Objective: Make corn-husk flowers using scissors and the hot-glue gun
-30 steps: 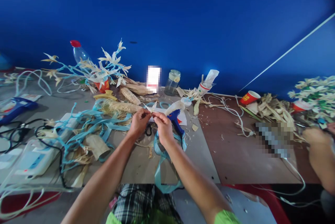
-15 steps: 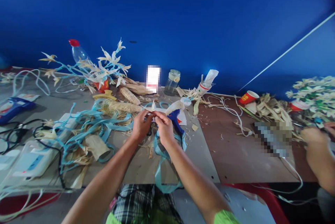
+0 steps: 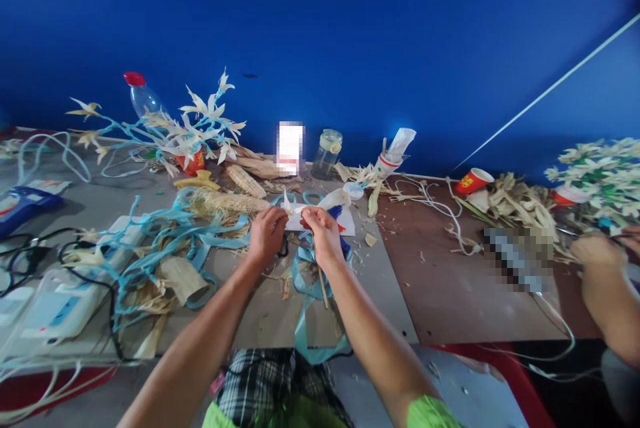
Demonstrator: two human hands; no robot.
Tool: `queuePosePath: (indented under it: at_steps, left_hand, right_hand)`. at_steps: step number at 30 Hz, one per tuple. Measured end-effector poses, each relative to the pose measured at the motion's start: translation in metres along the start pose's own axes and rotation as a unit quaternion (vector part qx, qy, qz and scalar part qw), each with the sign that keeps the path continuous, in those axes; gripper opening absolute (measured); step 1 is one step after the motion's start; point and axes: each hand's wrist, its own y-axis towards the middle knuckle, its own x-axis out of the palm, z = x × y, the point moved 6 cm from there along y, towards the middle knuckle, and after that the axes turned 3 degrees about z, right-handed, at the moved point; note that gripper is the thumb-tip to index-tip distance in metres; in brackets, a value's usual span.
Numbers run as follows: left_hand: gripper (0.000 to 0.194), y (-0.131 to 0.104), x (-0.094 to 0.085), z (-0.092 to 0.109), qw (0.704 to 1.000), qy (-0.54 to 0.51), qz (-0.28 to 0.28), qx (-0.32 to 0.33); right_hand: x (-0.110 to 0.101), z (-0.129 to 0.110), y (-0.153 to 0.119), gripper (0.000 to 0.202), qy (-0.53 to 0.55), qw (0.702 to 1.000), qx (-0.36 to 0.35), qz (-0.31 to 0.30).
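Note:
My left hand [image 3: 269, 231] is closed in a pinch on a small pale flower [image 3: 287, 203] that looks made of corn husk, with one pointed petal standing up. The fingers of my right hand [image 3: 323, 231] pinch a pale husk petal [image 3: 300, 210] close beside the flower. Below the right hand shows a thin stick [image 3: 323, 289]; whether that hand holds it I cannot tell. A blue glue gun [image 3: 340, 199] lies behind the right hand, mostly hidden. Light blue ribbon [image 3: 303, 331] runs under the right wrist and over the table edge.
Left lie blue-wrapped stems [image 3: 135, 255], a corn cob [image 3: 245, 181], a white power box [image 3: 65, 305] and black cables. Husk flowers [image 3: 200, 108] stand in a red cup [image 3: 191, 163]. A glass jar [image 3: 327, 155] stands behind. At right, another person's hand [image 3: 597, 251] works near white flowers.
My hands have moved apart, the right one shifting right with the petal. The glue gun is now more covered by it, and the thin stick has come into sight. The view tilted slightly.

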Motion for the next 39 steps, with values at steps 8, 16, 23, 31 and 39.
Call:
queuePosePath:
  at_steps: [8, 16, 23, 31, 39]
  left_hand:
    - [0.017, -0.002, 0.005, 0.009, 0.987, 0.108, -0.035, 0.115]
    - [0.017, -0.004, 0.005, 0.014, 0.982, 0.108, -0.036, 0.151]
    - [0.018, -0.004, 0.003, 0.017, 0.987, 0.067, -0.026, 0.142]
    - [0.015, -0.001, -0.005, 0.008, 0.991, 0.076, 0.018, 0.108]
    - [0.013, 0.001, -0.009, 0.007, 0.992, 0.090, 0.037, 0.086]
  right_hand:
    - [0.001, 0.009, 0.006, 0.025, -0.052, 0.998, 0.010, -0.033]
    - [0.004, 0.013, 0.002, 0.017, 0.098, 0.982, 0.155, -0.047]
    - [0.008, 0.013, 0.003, 0.021, 0.122, 0.969, 0.179, -0.118]
    - [-0.009, -0.015, 0.010, 0.024, 0.205, 0.966, 0.128, -0.091]
    - [-0.008, -0.008, 0.013, 0.039, 0.215, 0.964, 0.138, -0.069]
